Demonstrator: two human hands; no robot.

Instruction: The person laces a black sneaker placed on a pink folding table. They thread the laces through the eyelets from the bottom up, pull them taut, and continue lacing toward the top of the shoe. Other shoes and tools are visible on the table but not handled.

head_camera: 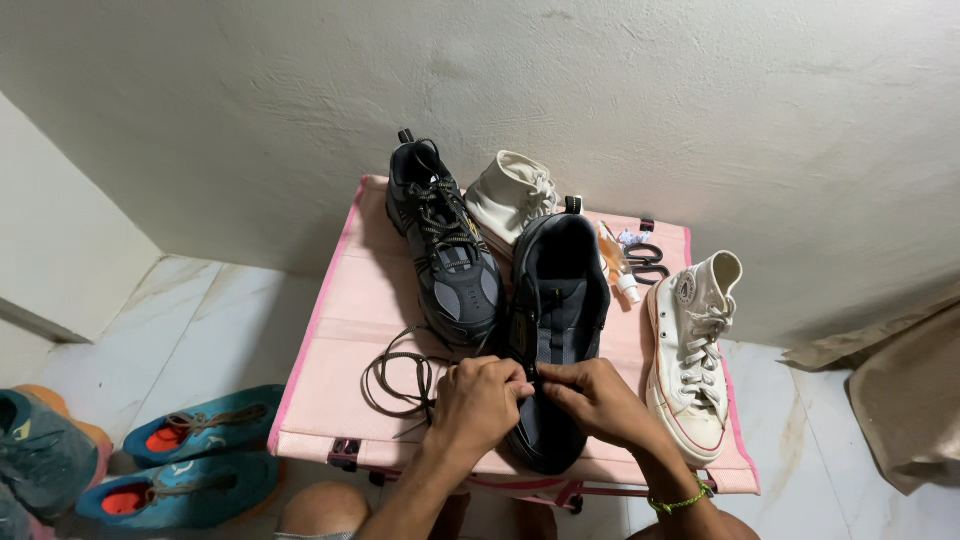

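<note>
A dark grey and black sneaker [560, 290] with no lace in its upper eyelets lies on a pink fabric table [345, 300], toe toward me. My left hand [478, 398] and my right hand [598, 398] meet over its lower eyelets, both pinching the end of a dark brown shoelace [398, 378]. The rest of the lace lies in loose loops on the table to the left. The matching sneaker [445, 250], fully laced, lies just behind and left.
A white high-top shoe [692, 350] lies on the table's right side, its mate [512, 192] at the back. Black scissors [648, 262] and a small bottle [622, 280] lie behind. A pair of blue shoes [195, 455] sits on the floor left.
</note>
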